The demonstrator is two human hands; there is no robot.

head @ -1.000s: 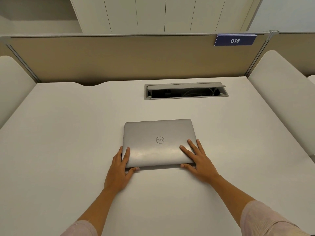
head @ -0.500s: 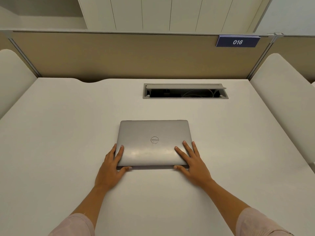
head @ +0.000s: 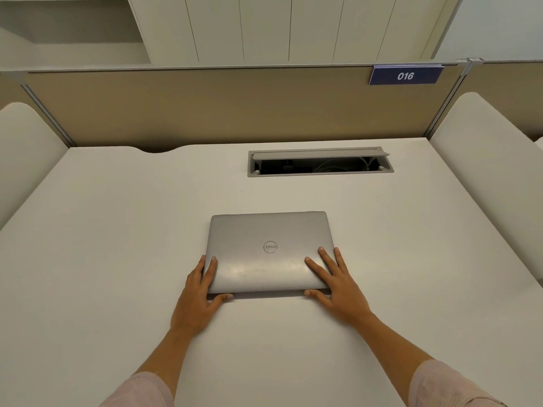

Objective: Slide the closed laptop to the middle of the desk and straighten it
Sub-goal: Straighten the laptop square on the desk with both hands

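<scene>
A closed silver laptop [head: 269,245] lies flat near the middle of the white desk [head: 117,259], its edges roughly square to the desk, logo facing up. My left hand [head: 199,292] clasps its near left corner, fingers along the left edge and thumb under the front edge. My right hand [head: 338,283] rests on the near right corner, fingers spread on the lid and thumb at the front edge.
An open grey cable hatch [head: 320,161] with cables inside sits in the desk behind the laptop. A beige partition [head: 235,107] with a blue "016" tag [head: 405,75] closes the back. White side panels [head: 487,177] flank the desk.
The laptop has turned slightly, its edges now squarer to the desk than a second ago. Both hands stayed on its near corners; the camera view shifted a little.
</scene>
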